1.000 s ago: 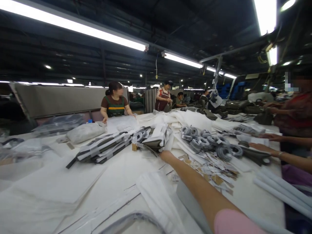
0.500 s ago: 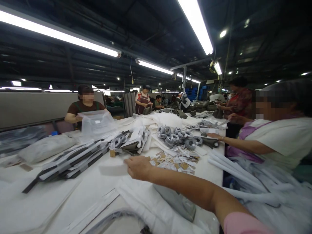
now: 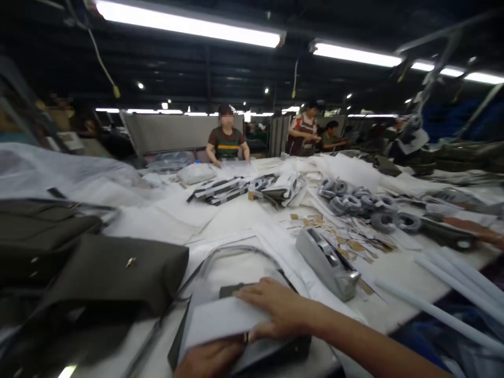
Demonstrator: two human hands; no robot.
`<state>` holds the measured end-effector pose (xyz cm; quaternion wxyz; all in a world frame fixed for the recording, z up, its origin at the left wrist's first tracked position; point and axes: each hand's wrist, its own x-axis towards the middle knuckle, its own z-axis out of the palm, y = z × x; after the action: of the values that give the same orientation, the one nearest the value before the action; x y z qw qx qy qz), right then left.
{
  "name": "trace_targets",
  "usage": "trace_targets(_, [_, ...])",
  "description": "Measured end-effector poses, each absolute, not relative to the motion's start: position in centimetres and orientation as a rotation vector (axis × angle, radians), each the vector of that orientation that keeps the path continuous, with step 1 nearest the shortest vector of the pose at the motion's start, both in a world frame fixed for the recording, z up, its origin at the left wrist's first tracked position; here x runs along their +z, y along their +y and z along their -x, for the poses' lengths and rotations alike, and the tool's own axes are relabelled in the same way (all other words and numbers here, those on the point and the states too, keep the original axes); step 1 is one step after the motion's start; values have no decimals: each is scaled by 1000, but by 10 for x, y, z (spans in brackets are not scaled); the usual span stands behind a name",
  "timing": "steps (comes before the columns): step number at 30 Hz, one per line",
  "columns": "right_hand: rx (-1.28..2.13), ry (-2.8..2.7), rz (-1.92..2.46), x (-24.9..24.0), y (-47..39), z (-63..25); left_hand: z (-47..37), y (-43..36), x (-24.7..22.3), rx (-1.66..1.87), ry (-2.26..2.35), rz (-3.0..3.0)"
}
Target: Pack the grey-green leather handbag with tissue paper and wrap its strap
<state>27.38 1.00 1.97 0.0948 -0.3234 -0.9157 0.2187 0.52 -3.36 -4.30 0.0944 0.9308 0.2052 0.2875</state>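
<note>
A dark grey-green handbag (image 3: 301, 344) lies in front of me, its looped handle (image 3: 246, 249) wrapped in a clear or pale covering. Across its front is a folded white sheet (image 3: 220, 320), maybe paper or thin foam. My right hand (image 3: 277, 310) grips the sheet's right end, fingers over the top and thumb below. At the bottom of the view my left hand (image 3: 214, 359) has its fingers at the lower edge of the same sheet, partly cut off by the frame. Just beyond, to the right, stands a grey tape dispenser (image 3: 326, 262).
More dark bags (image 3: 118, 273) lie at left. Tags (image 3: 342, 236), grey rolled coils (image 3: 354, 199) and wrapped straps (image 3: 220, 189) cover the middle of the table. White tubes (image 3: 441, 310) jut in at right. A co-worker (image 3: 227, 139) stands across; another person's hand (image 3: 472, 228) reaches in.
The view has swung left and down. My right hand has come back from the far side of the table with the white sheet to the bag; my left hand has entered view.
</note>
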Motion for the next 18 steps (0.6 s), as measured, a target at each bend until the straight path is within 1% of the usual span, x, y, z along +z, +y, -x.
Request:
trace_targets(3, [606, -2831, 945, 25, 6, -273, -6, -41, -45, 746, 675, -2715])
trace_targets(5, [596, -2812, 980, 31, 7, -277, -4, -41, -46, 668, 678, -2660])
trace_targets(8, [470, -2663, 1073, 42, 4, -283, 0, -39, -45, 595, 649, -2629])
trace_targets(11, [342, -2654, 1033, 47, -11, -285, 3, -40, -45, 588, 657, -2649])
trace_targets(13, [323, -2720, 989, 38, -22, -282, 3, -43, -46, 605, 692, -2672])
trace_targets(18, [379, -2819, 1004, -6, -35, -280, 3, -46, -51, 589, 755, -2729])
